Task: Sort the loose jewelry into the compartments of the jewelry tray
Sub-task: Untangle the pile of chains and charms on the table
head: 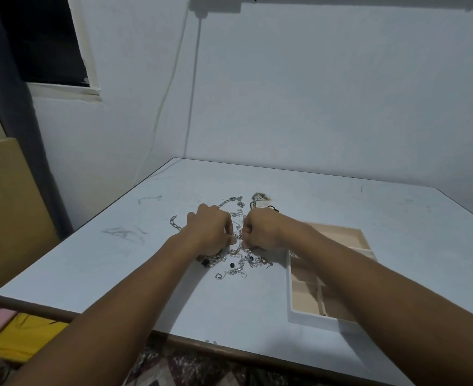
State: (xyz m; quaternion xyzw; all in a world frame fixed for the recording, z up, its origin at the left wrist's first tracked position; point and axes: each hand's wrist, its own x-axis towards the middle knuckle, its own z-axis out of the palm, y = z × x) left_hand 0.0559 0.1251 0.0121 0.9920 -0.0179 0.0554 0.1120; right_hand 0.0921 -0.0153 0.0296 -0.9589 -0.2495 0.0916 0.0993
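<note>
Both hands gripping: left hand (212,231) and right hand (261,230) had fingers curled, pinching chain strands of the loose jewelry (236,264) heaped directly beneath and between them. Just right of the right hand, partly under its forearm, sat the jewelry tray (290,291) on the table (90,260).

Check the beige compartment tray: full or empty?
Empty where visible: the beige rectangular jewelry tray shows bare compartments; the right forearm hides the rest. The tangled silver jewelry lies on the white table.
</note>
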